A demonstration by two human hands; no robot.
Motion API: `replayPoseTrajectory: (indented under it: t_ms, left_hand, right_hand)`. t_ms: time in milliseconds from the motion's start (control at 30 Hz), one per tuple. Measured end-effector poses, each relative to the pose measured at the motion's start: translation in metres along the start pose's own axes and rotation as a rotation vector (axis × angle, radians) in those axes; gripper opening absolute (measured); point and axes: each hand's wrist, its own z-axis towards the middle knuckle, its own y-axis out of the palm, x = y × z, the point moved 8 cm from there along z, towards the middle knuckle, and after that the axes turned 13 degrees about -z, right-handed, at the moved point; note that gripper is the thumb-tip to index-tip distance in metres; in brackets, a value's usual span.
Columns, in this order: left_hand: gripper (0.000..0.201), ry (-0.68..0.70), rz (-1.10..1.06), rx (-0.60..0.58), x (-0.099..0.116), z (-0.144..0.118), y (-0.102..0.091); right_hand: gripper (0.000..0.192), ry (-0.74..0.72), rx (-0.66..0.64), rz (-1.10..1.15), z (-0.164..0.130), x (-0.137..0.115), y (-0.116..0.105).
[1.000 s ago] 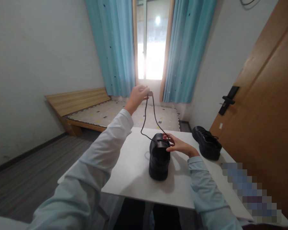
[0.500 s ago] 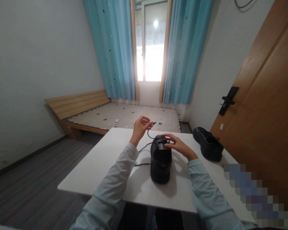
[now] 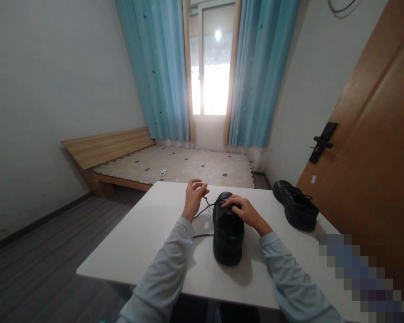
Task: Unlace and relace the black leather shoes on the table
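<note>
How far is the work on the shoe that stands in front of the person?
Done: the second black shoe on the right of the white table already shows laces. In hand: the left hand pinches the black lace near its end, and the right hand rests on the front of the near shoe. Left: most of the lace lies loose on the table beside this shoe, so most lacing seems to remain.

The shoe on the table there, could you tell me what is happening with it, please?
A person is working on a black shoe standing on a white table. The left hand pinches the black lace just left of the shoe, low over the table. The right hand rests on the shoe's top, holding it steady. A second shoe sits apart at the table's right edge, untouched.
</note>
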Motion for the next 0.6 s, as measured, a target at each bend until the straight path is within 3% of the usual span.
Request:
replayPoseTrajectory:
  t_ms: [67, 167, 267, 600]
  left_hand:
    - [0.042, -0.075, 0.050, -0.060, -0.005, -0.002, 0.004]
    - [0.036, -0.202, 0.210, -0.270, -0.016, -0.009, 0.016]
    - [0.026, -0.244, 0.357, -0.422, -0.023, -0.016, 0.022]
    - [0.028, -0.237, 0.370, -0.504, -0.028, -0.017, 0.025]
  right_hand:
    - [0.033, 0.010, 0.016, -0.005, 0.000, 0.003, 0.000]
    - [0.029, 0.018, 0.023, -0.012, 0.001, 0.005, 0.001]
    - [0.027, 0.023, 0.026, -0.017, 0.002, 0.004, 0.002]
    - [0.027, 0.079, 0.044, -0.063, 0.002, 0.004, 0.000]
